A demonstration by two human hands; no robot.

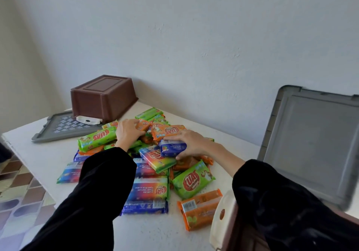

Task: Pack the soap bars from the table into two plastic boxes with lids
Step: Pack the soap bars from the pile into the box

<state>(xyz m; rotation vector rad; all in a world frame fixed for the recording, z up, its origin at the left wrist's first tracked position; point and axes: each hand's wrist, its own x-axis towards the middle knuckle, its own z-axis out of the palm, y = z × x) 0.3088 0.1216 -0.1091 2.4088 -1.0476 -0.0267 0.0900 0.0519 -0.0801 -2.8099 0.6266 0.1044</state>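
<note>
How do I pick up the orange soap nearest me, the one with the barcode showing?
Come from above and pinch the orange soap across its long edges with your hand. It lies flat on the table, barcode up, with nothing on top of it.

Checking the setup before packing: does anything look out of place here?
Yes: the brown plastic box at far left sits upside down, partly on the flat grey plastic lid, so nothing can go in.

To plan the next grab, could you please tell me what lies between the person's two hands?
In the head view, an orange soap bar lies between the left hand and right hand.
</note>
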